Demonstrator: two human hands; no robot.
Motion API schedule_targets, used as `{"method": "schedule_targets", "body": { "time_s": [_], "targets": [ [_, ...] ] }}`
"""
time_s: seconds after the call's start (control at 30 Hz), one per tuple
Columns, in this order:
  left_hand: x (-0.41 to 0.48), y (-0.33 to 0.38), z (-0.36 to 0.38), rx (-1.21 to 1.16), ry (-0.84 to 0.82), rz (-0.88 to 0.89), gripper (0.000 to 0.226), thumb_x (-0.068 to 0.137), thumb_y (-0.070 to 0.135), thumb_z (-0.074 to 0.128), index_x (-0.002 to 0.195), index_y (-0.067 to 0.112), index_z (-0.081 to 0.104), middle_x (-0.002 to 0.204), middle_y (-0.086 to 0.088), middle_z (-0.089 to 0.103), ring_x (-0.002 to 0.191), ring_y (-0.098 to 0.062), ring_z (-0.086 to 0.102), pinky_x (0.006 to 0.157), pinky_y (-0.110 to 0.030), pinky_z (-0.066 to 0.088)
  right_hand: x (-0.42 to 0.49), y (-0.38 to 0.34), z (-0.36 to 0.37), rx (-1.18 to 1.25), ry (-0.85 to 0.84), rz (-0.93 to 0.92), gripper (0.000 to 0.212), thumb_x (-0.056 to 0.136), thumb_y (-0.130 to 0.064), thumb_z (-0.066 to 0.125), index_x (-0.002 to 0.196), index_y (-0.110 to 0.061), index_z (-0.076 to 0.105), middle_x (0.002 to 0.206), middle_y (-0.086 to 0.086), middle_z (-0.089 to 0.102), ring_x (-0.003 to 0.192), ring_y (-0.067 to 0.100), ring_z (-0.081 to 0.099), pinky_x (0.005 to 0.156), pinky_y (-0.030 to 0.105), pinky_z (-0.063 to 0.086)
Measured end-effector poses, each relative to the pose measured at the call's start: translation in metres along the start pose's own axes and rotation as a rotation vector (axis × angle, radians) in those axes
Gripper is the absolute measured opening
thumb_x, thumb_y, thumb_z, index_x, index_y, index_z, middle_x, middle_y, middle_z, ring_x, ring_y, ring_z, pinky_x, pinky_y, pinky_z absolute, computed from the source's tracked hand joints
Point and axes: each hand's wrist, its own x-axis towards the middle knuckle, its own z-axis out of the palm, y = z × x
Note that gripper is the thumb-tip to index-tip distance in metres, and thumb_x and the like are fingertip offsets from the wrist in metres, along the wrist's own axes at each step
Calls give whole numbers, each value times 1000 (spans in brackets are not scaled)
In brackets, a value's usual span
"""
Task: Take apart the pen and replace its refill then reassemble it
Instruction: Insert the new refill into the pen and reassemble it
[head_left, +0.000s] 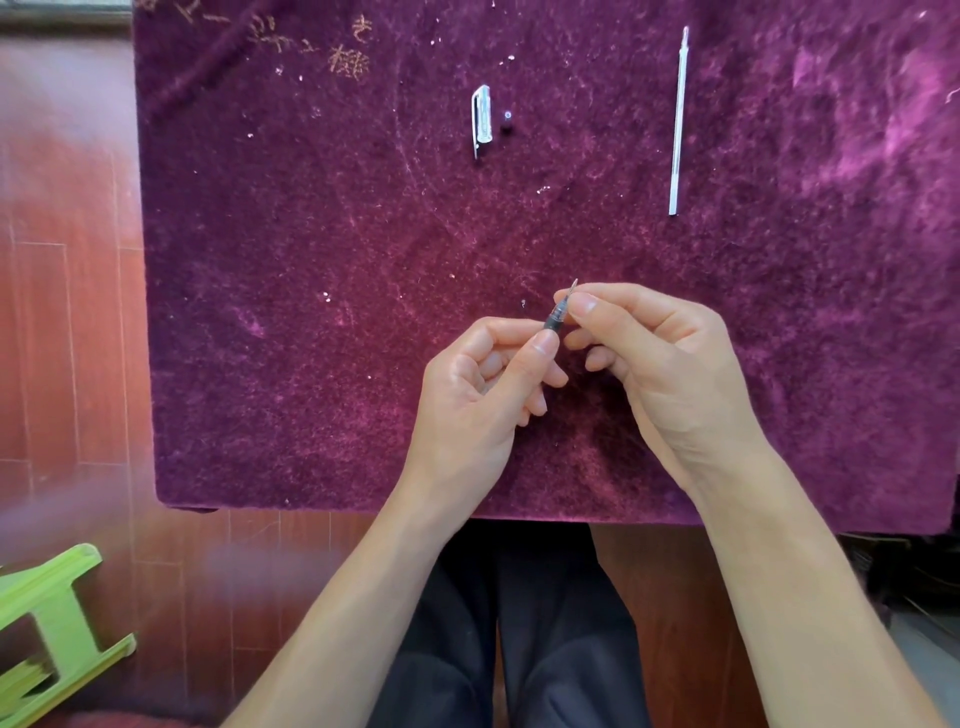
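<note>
Both hands hold the pen (557, 316) over the near middle of the purple cloth. My left hand (483, 384) pinches its dark grip between thumb and fingers; most of the barrel is hidden in that hand. My right hand (649, 348) pinches the clear front end, where the metal tip pokes out past the thumb. A clear pen cap (481, 120) with a clip lies far up the cloth. Right beside the cap sits a small dark end piece (507, 119). A long thin white refill (679, 122) lies apart at the far right.
The purple velvet cloth (322, 270) covers the table, and its near edge runs just above my lap. Red-brown wooden floor shows on the left. A green plastic stool (57, 618) stands at the lower left.
</note>
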Motion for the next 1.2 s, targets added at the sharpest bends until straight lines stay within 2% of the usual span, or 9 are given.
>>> {"method": "schedule_targets", "body": {
  "time_s": [0.3, 0.5, 0.67, 0.8, 0.93, 1.07, 1.2],
  "targets": [
    [2, 6, 1, -11, 20, -2, 12, 101, 23, 64, 105, 16, 73, 78, 1, 74, 61, -5, 62, 57, -17, 48, 4, -5, 2, -20, -15, -9, 14, 97, -28, 73, 98, -28, 87, 99, -1, 83, 88, 8, 71, 78, 28, 54],
    [6, 11, 0, -77, 58, 8, 15, 101, 23, 63, 106, 12, 72, 77, 0, 73, 59, -6, 61, 55, -15, 47, 23, -23, 5, -38, -7, -22, 21, 98, -38, 69, 104, -27, 85, 101, -1, 83, 88, 6, 72, 75, 22, 54],
    [8, 14, -4, -134, 79, -5, 12, 101, 25, 63, 102, 17, 72, 76, 0, 73, 58, -4, 59, 54, -14, 46, 67, -44, 21, -287, 164, -230, 9, 98, -21, 75, 100, -26, 82, 85, -10, 80, 72, -3, 70, 67, 12, 53],
    [10, 14, -11, -188, 104, -33, 13, 98, 30, 64, 99, 21, 73, 77, 0, 73, 57, -4, 58, 53, -13, 45, 99, -52, 35, -553, 202, -367, 13, 95, -24, 76, 107, -23, 80, 79, -16, 70, 62, -6, 61, 68, 10, 50],
    [10, 13, -15, -244, 113, -59, 15, 95, 33, 65, 99, 22, 74, 78, -1, 72, 58, -5, 57, 54, -14, 45, 121, -52, 44, -672, 178, -402, 21, 94, -27, 75, 114, -22, 80, 81, -8, 73, 59, 2, 58, 70, 17, 54],
    [10, 12, -18, -265, 123, -59, 17, 93, 35, 66, 99, 22, 75, 78, -2, 72, 58, -6, 57, 55, -16, 46, 133, -53, 47, -748, 183, -415, 18, 93, -30, 77, 109, -25, 82, 84, -9, 74, 60, 1, 58, 76, 23, 58],
    [12, 11, -21, -271, 133, -60, 17, 95, 32, 66, 101, 20, 75, 79, -3, 72, 60, -8, 57, 57, -19, 47, 134, -55, 46, -806, 189, -408, 15, 94, -32, 76, 105, -26, 84, 90, -13, 73, 61, -3, 60, 78, 20, 56]
  ]
}}
